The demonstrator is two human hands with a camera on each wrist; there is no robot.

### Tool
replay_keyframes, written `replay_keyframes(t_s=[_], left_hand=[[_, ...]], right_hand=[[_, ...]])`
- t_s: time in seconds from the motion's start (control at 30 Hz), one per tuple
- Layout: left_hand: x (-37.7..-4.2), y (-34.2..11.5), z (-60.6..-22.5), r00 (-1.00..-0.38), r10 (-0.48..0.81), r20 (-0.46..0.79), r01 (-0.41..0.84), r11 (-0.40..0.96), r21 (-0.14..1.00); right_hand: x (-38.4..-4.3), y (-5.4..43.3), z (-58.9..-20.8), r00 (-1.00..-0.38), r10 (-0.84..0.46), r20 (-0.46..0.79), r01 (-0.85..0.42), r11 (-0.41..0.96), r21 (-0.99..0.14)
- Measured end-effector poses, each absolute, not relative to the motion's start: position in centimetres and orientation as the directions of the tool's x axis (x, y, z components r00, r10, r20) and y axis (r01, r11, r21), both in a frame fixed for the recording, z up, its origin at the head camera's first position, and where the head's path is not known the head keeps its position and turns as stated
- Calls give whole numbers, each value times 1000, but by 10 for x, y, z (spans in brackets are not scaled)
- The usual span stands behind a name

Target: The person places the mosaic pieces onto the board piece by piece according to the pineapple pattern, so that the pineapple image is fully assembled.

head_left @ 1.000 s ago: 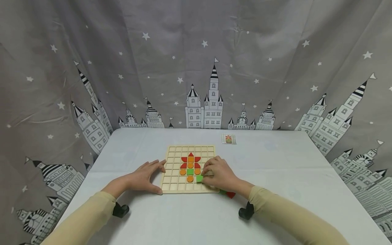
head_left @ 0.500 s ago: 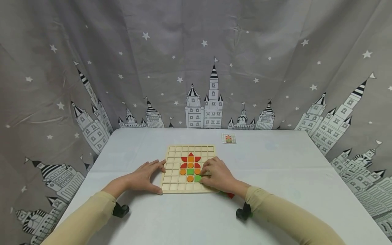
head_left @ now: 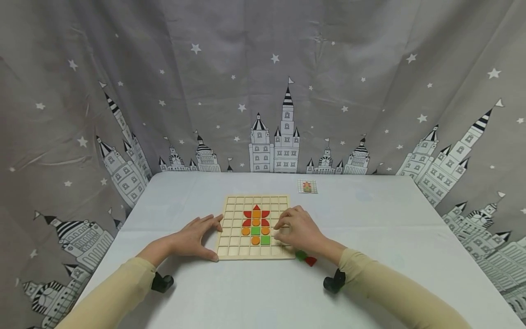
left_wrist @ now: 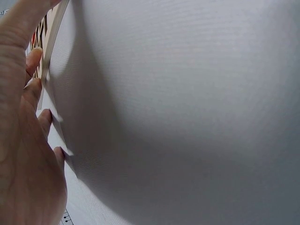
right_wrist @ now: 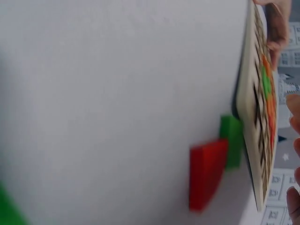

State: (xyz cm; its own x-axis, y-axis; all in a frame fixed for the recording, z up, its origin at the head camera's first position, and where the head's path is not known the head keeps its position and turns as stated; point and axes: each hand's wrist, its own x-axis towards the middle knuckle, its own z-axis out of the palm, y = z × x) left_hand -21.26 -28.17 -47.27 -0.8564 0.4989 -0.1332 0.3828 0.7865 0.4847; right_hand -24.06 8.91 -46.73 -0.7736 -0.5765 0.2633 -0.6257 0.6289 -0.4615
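A pale wooden grid board (head_left: 236,249) lies on the table, bearing a figure of coloured pieces. Its red quarter-round pieces (head_left: 265,222) sit beside an orange square (head_left: 256,214); orange discs (head_left: 255,240) lie lower down. One green square (head_left: 255,230) is in the middle, and another green square (head_left: 265,240) sits flat in a cell at lower right. My left hand (head_left: 191,238) rests along the board's left edge, fingers and thumb spread. Over the board's right side is my right hand (head_left: 302,231), loosely curved and apart from the green square, with nothing visible in it.
By the board's near right corner lie a loose green piece (right_wrist: 230,140) and a red curved-edge piece (right_wrist: 206,173). Another green object (right_wrist: 8,208) shows blurred at the right wrist view's lower left. Behind the board is a small pattern card (head_left: 307,186). A castle-print curtain (head_left: 349,68) hangs behind.
My right hand has pushed the green square left into its cell, let go of it and drawn back to the right. The left hand has stayed still.
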Motion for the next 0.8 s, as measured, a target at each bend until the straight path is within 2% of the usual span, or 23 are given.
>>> replay_keyframes(t_s=[0.33,0.8], left_hand=[[-211,-281,-474,-865,478,-154,354,797,489],[-211,-279,-472,-865,480,-148,358,795,490]], right_hand=[[-239,126,-456,-786,-566,248,-609,639,-471],[-235,171,-472,-788,-615,27,-539,668,-513]])
